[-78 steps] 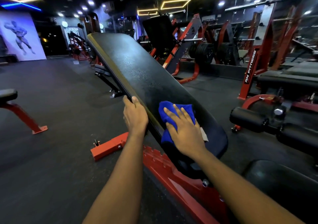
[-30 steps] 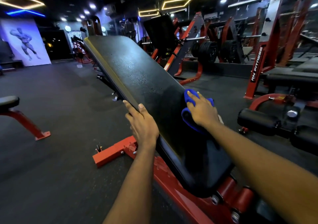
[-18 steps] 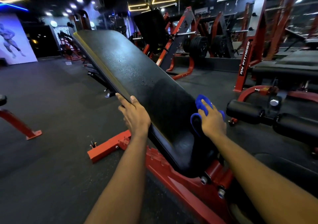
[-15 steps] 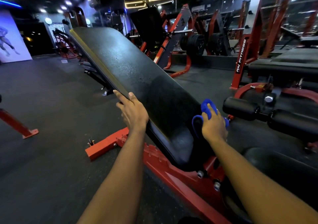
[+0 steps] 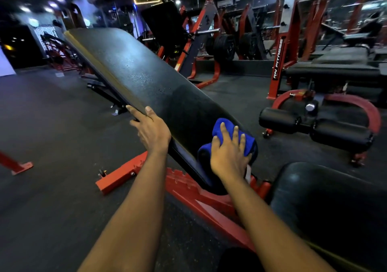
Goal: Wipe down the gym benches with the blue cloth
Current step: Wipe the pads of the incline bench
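The blue cloth [image 5: 249, 143] lies bunched on the near, lower end of the inclined bench pad [image 5: 146, 75], towards its right edge. Of the two hands, the right hand [image 5: 228, 154] presses flat on the cloth with fingers spread and straight. The left hand [image 5: 152, 133] clasps the pad's left edge, thumb on the top face and fingers along the side. The pad rises away to the far left on a red frame [image 5: 188, 190]. A black seat pad [image 5: 335, 209] sits near right, and black roller pads [image 5: 314, 125] stand further right
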Demonstrator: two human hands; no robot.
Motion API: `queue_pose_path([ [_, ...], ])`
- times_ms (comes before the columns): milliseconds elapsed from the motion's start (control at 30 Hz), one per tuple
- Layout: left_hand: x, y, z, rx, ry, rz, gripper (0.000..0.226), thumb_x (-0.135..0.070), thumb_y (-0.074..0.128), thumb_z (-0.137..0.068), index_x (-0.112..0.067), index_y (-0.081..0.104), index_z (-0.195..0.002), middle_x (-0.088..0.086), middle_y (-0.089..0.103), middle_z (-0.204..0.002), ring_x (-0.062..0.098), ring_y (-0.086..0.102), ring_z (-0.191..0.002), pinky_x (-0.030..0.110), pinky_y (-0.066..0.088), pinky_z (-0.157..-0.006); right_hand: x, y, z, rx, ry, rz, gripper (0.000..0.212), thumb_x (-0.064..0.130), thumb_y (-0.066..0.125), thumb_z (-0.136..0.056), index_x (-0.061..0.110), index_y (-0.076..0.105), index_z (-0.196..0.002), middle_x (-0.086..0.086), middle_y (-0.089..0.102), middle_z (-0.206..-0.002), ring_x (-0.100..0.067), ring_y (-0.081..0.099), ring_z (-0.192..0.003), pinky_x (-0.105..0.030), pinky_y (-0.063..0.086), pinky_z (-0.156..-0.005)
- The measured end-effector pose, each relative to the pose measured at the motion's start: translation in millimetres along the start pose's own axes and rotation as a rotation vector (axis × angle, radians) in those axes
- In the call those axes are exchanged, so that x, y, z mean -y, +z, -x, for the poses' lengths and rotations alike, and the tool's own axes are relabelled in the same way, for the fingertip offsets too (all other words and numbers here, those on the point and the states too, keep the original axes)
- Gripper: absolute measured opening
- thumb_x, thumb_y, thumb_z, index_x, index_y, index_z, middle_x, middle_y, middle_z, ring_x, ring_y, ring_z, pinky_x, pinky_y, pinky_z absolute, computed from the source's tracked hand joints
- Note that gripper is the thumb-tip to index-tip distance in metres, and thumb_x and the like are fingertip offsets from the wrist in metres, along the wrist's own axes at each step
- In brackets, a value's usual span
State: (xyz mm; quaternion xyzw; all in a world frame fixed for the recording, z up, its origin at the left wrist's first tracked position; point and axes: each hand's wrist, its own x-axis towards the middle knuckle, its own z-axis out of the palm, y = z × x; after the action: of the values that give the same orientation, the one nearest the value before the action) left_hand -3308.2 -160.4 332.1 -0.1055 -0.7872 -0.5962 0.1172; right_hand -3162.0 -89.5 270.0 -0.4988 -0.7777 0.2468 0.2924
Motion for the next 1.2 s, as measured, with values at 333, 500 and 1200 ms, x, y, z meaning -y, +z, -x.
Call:
queue_pose_path([
  [333, 5, 5, -4, -0.023, 0.031, 0.029, 0.06, -0.045, 0.022, -0.104, -0.023, 0.003, -0.157, 0.02, 0.034, -0.142, 0.049, 0.05, -0.111, 0.049, 0.038, -0.093, -12, -7, -38, -0.011, 0.254, -0.124, 0.056, 0.048, 0.032, -0.102, 0.04, 0.016, -0.155, 0.001, 0.006, -0.165, -0.027, 0.007, -0.151, -0.061, 0.015, -0.116],
  [500, 4, 1, -1, -0.013, 0.018, 0.058, 0.059, -0.044, 0.022, -0.105, -0.024, 0.003, -0.157, 0.019, 0.033, -0.145, 0.046, 0.049, -0.116, 0.048, 0.037, -0.095, 13, 8, 54, -0.044, -0.008, 0.054, 0.059, 0.051, 0.029, -0.101, 0.041, 0.008, -0.155, 0.003, -0.004, -0.166, -0.026, -0.003, -0.152, -0.062, 0.014, -0.115],
  [1200, 2, 4, 0, -0.015, 0.028, 0.143, 0.056, -0.045, 0.016, -0.105, -0.025, 0.007, -0.157, 0.02, 0.034, -0.143, 0.045, 0.046, -0.12, 0.044, 0.033, -0.1, 21, 1, -44, 0.073, -0.542, 0.101, 0.053, 0.049, 0.032, -0.102, 0.045, 0.019, -0.153, 0.013, 0.011, -0.164, -0.016, 0.007, -0.151, -0.053, 0.016, -0.119],
])
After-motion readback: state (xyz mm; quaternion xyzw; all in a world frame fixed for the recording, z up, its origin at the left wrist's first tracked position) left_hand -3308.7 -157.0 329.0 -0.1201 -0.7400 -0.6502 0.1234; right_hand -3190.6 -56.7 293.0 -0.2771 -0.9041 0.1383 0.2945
